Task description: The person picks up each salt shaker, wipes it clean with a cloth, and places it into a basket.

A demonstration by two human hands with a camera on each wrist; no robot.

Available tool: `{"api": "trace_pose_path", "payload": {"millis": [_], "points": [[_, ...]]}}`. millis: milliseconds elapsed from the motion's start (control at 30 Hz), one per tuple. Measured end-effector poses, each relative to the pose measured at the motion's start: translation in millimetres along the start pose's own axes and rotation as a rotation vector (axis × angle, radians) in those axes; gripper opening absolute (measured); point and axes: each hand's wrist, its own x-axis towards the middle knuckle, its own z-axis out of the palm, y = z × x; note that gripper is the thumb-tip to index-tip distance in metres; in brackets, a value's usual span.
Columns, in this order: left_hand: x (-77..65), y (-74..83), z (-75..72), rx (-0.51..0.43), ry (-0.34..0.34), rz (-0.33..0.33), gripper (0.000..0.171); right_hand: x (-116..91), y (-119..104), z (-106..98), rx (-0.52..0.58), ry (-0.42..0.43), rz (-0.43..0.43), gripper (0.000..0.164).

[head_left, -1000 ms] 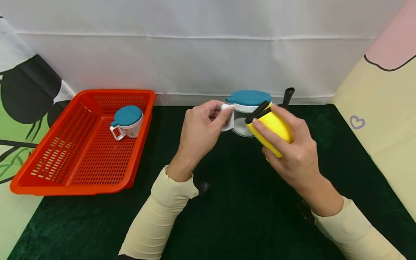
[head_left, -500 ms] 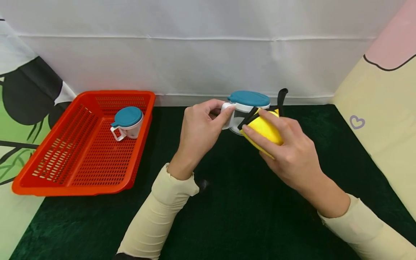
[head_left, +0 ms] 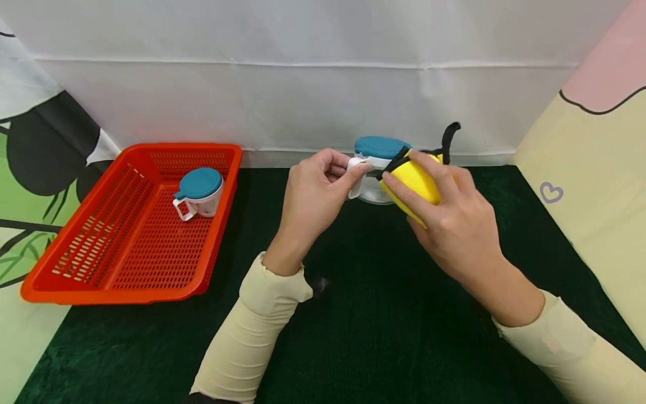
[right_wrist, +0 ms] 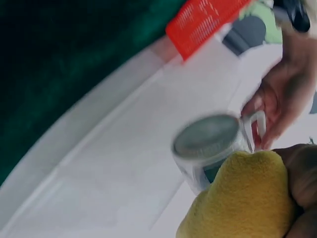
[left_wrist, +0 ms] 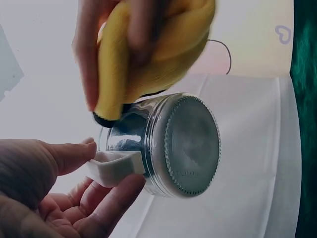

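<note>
My left hand (head_left: 318,196) pinches the white handle (left_wrist: 116,168) of a clear jar (left_wrist: 190,146) with a blue lid (head_left: 382,147), held up off the table. In the left wrist view the jar's ridged round base faces the camera. My right hand (head_left: 451,224) grips a folded yellow cloth (head_left: 414,182) with black edging, a black strap or loop sticking up behind it. The cloth lies against the jar's right side and covers part of it. From the right wrist, the yellow cloth (right_wrist: 242,198) hides part of the jar (right_wrist: 208,139).
A red plastic basket (head_left: 214,247) with slotted walls stands on the left. Inside it, at the back right, sits a similar lidded jar (head_left: 200,193) with a white handle. Dark green cloth (head_left: 373,314) covers the table; a white sheet (head_left: 313,106) hangs behind.
The right hand and cloth have shifted over the jar's side, left and then slightly back right and up. The jar has turned a little in the left hand, which keeps its hold on the handle.
</note>
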Motion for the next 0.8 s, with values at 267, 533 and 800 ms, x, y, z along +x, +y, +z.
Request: {"api": "trace_pose_path", "payload": {"millis": [267, 533, 800], "points": [[0.5, 2.7, 2.3, 0.046, 0.001, -0.014, 0.028, -8, -7, 15, 0.017, -0.067, -0.030, 0.067], [-0.9, 6.0, 3.2, 0.061, -0.001, 0.019, 0.025, 3, 4, 13, 0.012, 0.034, 0.040, 0.071], [-1.5, 8.8, 1.6, 0.109, -0.005, 0.034, 0.026, -14, -3, 26, 0.100, -0.024, -0.005, 0.073]]}}
